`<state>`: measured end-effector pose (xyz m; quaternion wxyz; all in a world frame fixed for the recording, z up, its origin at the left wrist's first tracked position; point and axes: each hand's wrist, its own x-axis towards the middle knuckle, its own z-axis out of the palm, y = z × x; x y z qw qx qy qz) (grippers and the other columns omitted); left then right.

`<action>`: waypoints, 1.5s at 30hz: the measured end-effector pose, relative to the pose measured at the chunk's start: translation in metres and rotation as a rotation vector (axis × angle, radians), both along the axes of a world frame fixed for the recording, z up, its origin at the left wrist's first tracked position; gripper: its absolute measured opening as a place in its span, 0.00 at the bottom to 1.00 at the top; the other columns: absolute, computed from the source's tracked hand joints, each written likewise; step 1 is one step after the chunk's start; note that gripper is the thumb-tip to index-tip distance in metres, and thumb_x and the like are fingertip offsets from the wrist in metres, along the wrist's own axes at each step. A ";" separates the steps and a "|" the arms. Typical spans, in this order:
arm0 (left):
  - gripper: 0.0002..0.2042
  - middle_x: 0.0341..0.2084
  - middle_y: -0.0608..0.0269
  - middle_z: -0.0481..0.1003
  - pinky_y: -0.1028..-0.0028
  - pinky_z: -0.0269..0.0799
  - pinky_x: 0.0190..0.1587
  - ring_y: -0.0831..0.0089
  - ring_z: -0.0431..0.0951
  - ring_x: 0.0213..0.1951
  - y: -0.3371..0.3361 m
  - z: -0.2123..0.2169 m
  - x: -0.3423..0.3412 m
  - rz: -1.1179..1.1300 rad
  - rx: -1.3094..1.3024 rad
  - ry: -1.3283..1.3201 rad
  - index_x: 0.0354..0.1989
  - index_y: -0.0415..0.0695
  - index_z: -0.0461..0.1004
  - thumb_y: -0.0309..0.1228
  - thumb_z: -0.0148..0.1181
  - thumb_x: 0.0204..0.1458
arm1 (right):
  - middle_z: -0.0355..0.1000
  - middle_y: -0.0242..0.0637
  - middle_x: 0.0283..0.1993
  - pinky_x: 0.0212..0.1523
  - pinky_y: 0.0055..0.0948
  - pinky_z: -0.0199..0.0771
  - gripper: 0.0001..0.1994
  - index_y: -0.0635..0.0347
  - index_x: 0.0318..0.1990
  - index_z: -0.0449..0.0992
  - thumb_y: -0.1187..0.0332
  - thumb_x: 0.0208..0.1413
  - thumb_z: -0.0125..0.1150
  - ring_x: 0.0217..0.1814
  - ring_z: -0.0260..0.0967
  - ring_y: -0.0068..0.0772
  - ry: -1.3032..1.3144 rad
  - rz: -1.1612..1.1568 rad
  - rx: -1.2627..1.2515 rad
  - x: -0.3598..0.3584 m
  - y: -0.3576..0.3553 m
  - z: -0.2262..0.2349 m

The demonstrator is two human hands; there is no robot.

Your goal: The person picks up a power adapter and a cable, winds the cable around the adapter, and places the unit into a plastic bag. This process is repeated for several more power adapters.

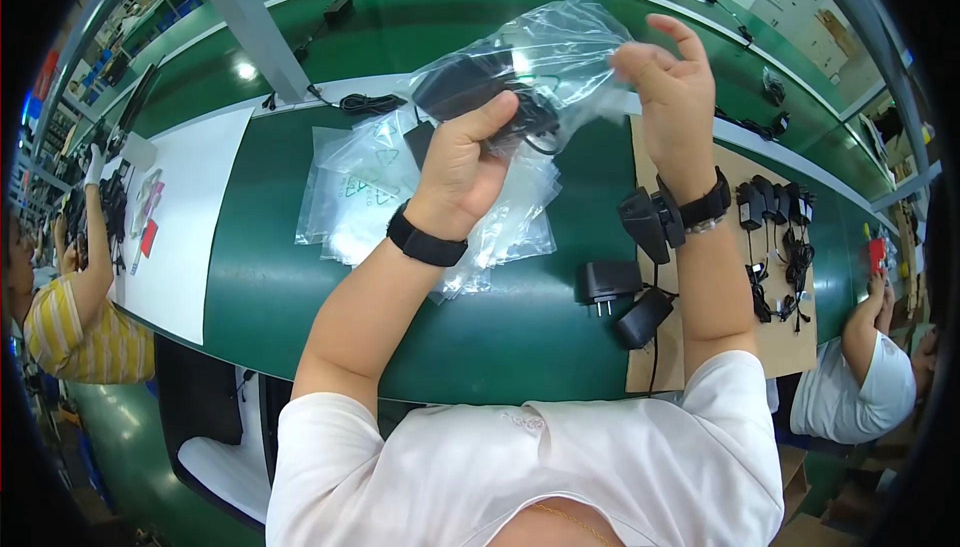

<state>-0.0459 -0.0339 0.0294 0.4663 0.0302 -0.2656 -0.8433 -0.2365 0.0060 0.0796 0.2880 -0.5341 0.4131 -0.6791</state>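
A clear plastic bag point(570, 32) with a black power adapter point(462, 85) and its coiled cable inside is raised over the table. My left hand point(462, 169) is closed round the lower part of the bag, thumb on top, gripping it together with what it holds. At the bag's right end, my right hand point(676, 107) pinches the film between thumb and finger, the other fingers lifted. Beneath my left hand lies a loose pile of flat clear bags point(350, 192). Several black adapters, one a plug adapter point(610, 279) with prongs showing, lie by my right forearm.
A cardboard sheet point(725, 352) on the right carries a row of adapters with bundled cables point(775, 202). Black cable point(370, 104) lies along the far edge, near a grey metal post point(245, 22). One person point(75, 317) works at left, another point(855, 387) at right.
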 end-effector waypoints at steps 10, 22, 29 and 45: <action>0.15 0.44 0.62 0.70 0.69 0.57 0.55 0.70 0.68 0.48 0.013 -0.024 -0.018 0.152 -0.186 -0.145 0.47 0.42 0.66 0.24 0.53 0.50 | 0.67 0.34 0.47 0.45 0.22 0.65 0.16 0.64 0.47 0.69 0.64 0.54 0.55 0.47 0.64 0.22 -0.505 0.495 0.246 0.044 0.019 -0.035; 0.20 0.40 0.65 0.69 0.76 0.65 0.43 0.75 0.68 0.43 0.016 0.023 -0.005 0.243 -0.337 -0.714 0.51 0.41 0.63 0.28 0.56 0.48 | 0.69 0.43 0.28 0.30 0.29 0.70 0.10 0.64 0.33 0.73 0.80 0.37 0.56 0.31 0.69 0.42 0.773 -0.382 -0.599 0.038 0.020 -0.028; 0.07 0.26 0.69 0.71 0.84 0.63 0.30 0.84 0.68 0.26 0.021 0.017 -0.002 0.602 -0.505 -0.735 0.33 0.38 0.70 0.24 0.57 0.45 | 0.71 0.37 0.28 0.31 0.24 0.68 0.04 0.63 0.31 0.74 0.75 0.46 0.58 0.30 0.68 0.27 0.233 -0.110 -0.181 0.052 0.007 -0.036; 0.11 0.23 0.66 0.68 0.79 0.61 0.34 0.78 0.66 0.36 0.005 0.010 0.006 0.347 -0.240 -0.516 0.13 0.45 0.65 0.25 0.59 0.41 | 0.70 0.40 0.43 0.42 0.20 0.66 0.12 0.72 0.41 0.72 0.73 0.50 0.52 0.41 0.68 0.23 -0.107 0.202 0.204 0.044 0.017 -0.029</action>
